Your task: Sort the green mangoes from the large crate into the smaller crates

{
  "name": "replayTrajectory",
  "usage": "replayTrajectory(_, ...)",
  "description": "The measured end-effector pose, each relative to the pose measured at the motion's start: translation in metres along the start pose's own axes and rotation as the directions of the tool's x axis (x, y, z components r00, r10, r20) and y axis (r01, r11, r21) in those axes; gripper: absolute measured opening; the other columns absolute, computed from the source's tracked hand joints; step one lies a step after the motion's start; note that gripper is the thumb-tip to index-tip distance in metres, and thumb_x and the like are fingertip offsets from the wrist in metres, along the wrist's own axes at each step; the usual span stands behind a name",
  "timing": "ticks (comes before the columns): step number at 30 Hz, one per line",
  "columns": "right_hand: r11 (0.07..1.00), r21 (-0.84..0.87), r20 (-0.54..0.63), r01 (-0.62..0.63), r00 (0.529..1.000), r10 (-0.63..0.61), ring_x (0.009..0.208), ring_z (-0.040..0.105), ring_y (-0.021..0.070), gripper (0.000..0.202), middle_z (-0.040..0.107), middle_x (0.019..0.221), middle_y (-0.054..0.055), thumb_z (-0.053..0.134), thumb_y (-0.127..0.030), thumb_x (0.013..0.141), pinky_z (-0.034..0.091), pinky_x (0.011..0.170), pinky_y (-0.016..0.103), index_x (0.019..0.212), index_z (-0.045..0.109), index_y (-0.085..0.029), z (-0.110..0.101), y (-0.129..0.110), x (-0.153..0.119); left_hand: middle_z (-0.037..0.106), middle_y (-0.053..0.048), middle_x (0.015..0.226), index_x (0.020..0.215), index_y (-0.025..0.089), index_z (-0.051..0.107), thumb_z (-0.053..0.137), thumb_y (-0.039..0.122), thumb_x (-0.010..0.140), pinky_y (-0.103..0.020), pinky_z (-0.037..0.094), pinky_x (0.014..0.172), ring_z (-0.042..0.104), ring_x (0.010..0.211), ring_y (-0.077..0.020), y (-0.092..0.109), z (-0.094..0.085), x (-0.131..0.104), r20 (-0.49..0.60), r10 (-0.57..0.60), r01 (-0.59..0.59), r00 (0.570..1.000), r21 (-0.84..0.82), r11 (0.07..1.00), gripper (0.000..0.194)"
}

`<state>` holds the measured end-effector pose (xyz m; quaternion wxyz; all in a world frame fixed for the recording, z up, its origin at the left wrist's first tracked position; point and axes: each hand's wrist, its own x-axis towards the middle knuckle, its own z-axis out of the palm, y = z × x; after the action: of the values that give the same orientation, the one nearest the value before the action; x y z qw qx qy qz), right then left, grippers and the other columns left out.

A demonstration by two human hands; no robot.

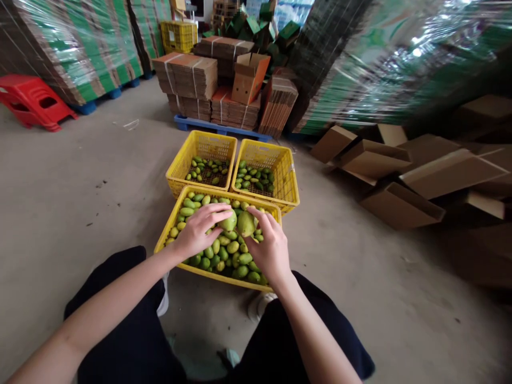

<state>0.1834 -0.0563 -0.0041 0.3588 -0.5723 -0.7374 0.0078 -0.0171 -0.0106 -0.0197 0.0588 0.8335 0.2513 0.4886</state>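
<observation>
My left hand (200, 228) is closed on a green lemon (228, 220), gripped between thumb and fingers. Right beside it, my right hand (272, 248) pinches a second, yellower-green lemon (245, 224). Both are held up over a yellow plastic crate (216, 274) between my knees, which is filled with green and yellowish lemons (232, 247). Behind it stand two more yellow crates, a left one (180, 169) and a right one (288, 184). Each has a smaller number of lemons on its floor.
Flattened cardboard stacks (192, 77) and one upright carton (245, 80) rest on a blue pallet (224, 128) beyond the crates. Loose open boxes (404, 205) lie piled at right. A red stool (34, 101) stands at far left, near wrapped pallets (92, 42).
</observation>
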Motion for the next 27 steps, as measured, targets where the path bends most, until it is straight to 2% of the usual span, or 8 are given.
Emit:
replayTrajectory(10,0.997,0.078,0.053,-0.015,0.999,0.011,0.091,0.064,0.0265,0.061,0.066,0.101,0.007,0.052,-0.006,0.075,0.056,0.082,0.042,0.131,0.059,-0.028,-0.001,0.003,-0.004,0.069,-0.008,0.122,0.126,0.025,0.058,0.055,0.004,0.091,-0.040,0.055,0.101,0.064,0.122,-0.0197,-0.002,0.001,-0.004,0.039,0.044,-0.044,0.998,-0.002,0.999,0.041)
replayTrajectory(14,0.963,0.227,0.104,-0.148,0.987,0.127,0.084,0.063,0.0236,0.045,0.068,0.101,0.007,0.064,-0.021,0.081,0.054,0.079,0.040,0.125,0.063,-0.024,-0.006,0.001,0.001,0.071,-0.009,0.116,0.119,0.022,0.062,0.072,0.021,0.084,-0.037,0.057,0.093,0.069,0.109,-0.0223,0.002,0.002,-0.003,0.090,-0.207,0.219,0.974,-0.152,0.964,0.036)
replayTrajectory(16,0.884,0.365,0.209,-0.293,0.951,0.229,0.072,0.060,0.0201,0.038,0.069,0.088,0.004,0.073,-0.036,0.080,0.052,0.070,0.035,0.115,0.067,-0.023,-0.009,0.000,0.004,0.071,-0.008,0.108,0.118,0.021,0.062,0.080,0.033,0.077,-0.032,0.060,0.078,0.071,0.091,-0.0211,0.006,0.003,0.000,0.184,-0.455,0.491,0.871,-0.310,0.814,0.047)
replayTrajectory(18,0.730,0.493,0.374,-0.474,0.873,0.314,0.060,0.054,0.0167,0.034,0.063,0.069,0.000,0.074,-0.050,0.078,0.047,0.059,0.030,0.094,0.068,-0.021,-0.008,-0.001,0.007,0.071,-0.006,0.098,0.116,0.021,0.062,0.080,0.040,0.075,-0.027,0.057,0.061,0.069,0.071,-0.0171,0.009,0.004,0.004,0.339,-0.642,0.715,0.688,-0.470,0.518,0.049)
replayTrajectory(21,0.440,0.562,0.600,-0.700,0.711,0.366,0.049,0.047,0.0131,0.049,0.054,0.052,0.000,0.066,-0.066,0.079,0.038,0.049,0.028,0.063,0.060,-0.020,-0.001,0.000,0.009,0.066,-0.002,0.070,0.093,0.018,0.067,0.072,0.049,0.081,-0.023,0.048,0.045,0.060,0.048,-0.0133,0.011,0.007,0.007,0.578,-0.697,0.831,0.425,-0.554,0.048,0.034)
replayTrajectory(23,0.284,0.539,0.697,-0.793,0.610,0.377,0.043,0.044,0.0113,0.059,0.056,0.050,0.002,0.059,-0.073,0.081,0.034,0.045,0.028,0.056,0.058,-0.019,0.008,0.002,0.009,0.059,-0.002,0.054,0.072,0.017,0.066,0.065,0.053,0.086,-0.022,0.041,0.039,0.053,0.039,-0.0120,0.009,0.009,0.006,0.685,-0.671,0.849,0.284,-0.504,-0.155,0.039)
replayTrajectory(25,0.160,0.501,0.762,-0.850,0.521,0.384,0.038,0.040,0.0098,0.064,0.059,0.050,0.003,0.054,-0.077,0.081,0.034,0.042,0.029,0.054,0.059,-0.019,0.017,0.005,0.008,0.057,-0.004,0.048,0.061,0.017,0.063,0.059,0.055,0.090,-0.021,0.035,0.036,0.050,0.035,-0.0106,0.006,0.012,0.005,0.751,-0.633,0.849,0.187,-0.447,-0.280,0.049)
replayTrajectory(27,0.070,0.470,0.806,-0.880,0.460,0.372,0.035,0.038,0.0089,0.065,0.061,0.051,0.003,0.052,-0.078,0.081,0.036,0.041,0.029,0.052,0.059,-0.020,0.024,0.006,0.008,0.058,-0.005,0.048,0.058,0.017,0.063,0.055,0.057,0.092,-0.019,0.030,0.034,0.048,0.034,-0.0090,0.003,0.012,0.003,0.791,-0.591,0.838,0.158,-0.424,-0.344,0.053)
